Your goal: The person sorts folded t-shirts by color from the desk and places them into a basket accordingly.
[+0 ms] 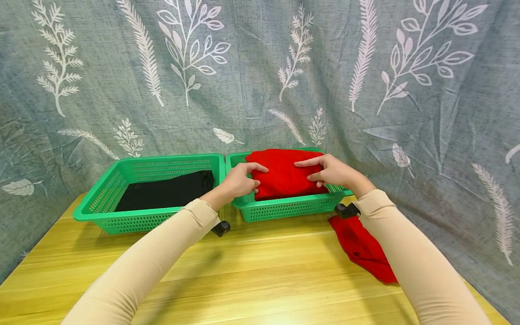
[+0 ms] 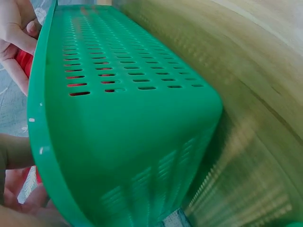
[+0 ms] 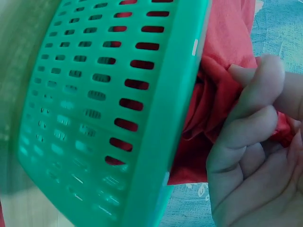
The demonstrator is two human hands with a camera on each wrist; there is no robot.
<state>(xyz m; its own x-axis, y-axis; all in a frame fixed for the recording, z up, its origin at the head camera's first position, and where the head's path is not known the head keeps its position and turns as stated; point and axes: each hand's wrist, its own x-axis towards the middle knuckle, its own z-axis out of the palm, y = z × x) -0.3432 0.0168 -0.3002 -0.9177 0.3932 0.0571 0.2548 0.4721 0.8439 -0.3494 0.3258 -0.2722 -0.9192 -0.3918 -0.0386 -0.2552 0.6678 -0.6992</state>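
Observation:
A folded red cloth [image 1: 280, 174] lies in the right-hand green basket [image 1: 292, 206], bulging above its rim. My left hand [image 1: 239, 180] rests at the cloth's left side, index finger and thumb spread on it. At its right side my right hand [image 1: 337, 171] touches the cloth with a stretched index finger. Past the rim in the right wrist view, the red cloth [image 3: 208, 113] is bunched in creases beside the bent fingers of my right hand [image 3: 246, 151]. The basket wall [image 2: 118, 123] hides much of my left hand [image 2: 19, 156] in the left wrist view.
To the left stands another green basket [image 1: 93, 196] holding a folded black cloth [image 1: 166, 192]. A second red cloth [image 1: 361, 248] lies on the wooden table [image 1: 260, 271], partly under my right forearm. A grey leaf-patterned curtain [image 1: 252, 81] hangs right behind the baskets.

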